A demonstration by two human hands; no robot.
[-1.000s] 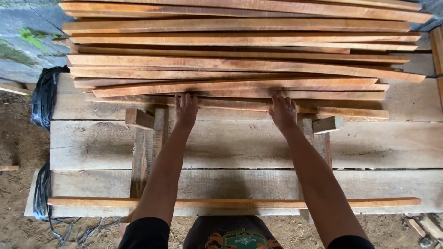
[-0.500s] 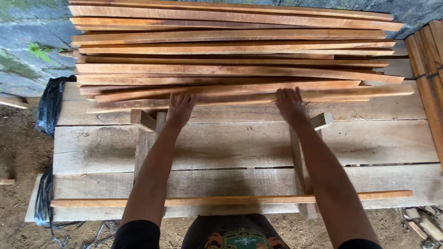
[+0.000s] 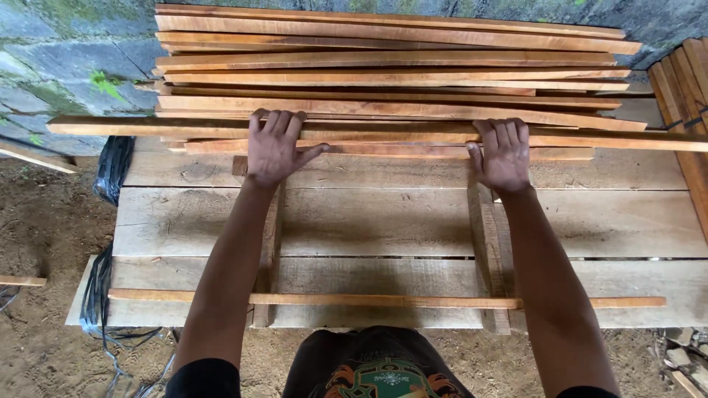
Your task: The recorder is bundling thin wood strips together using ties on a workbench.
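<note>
Both arms stretched straight up the frame from the lower edge, near parallel and well apart. Left hand [image 3: 274, 147] at centre left, palm down, fingers together and laid flat over the long slat [image 3: 147, 126], thumb splayed right onto the slat below it; pressing rather than gripping, no closed fist. Right hand [image 3: 504, 155] at centre right, same pose, fingers extended over the same slat, thumb tucked at the left side; possibly hooked over its far edge, though too small to tell. Long slat running across nearly the whole width, jutting left past the stack [image 3: 391, 66] and reaching the right edge of the frame, lying at the near edge of that stack of reddish slats in the upper half. Under the wrists, pale wide planks [image 3: 369, 221] forming a bench, with two short upright blocks [image 3: 487, 250] beneath the forearms. One thin strip [image 3: 369, 300] lying crosswise in the lower third, passing under both forearms. Black plastic [image 3: 112, 166] hanging at left, stone wall [image 3: 66, 59] in the upper left, dirt floor [image 3: 44, 221] below.
</note>
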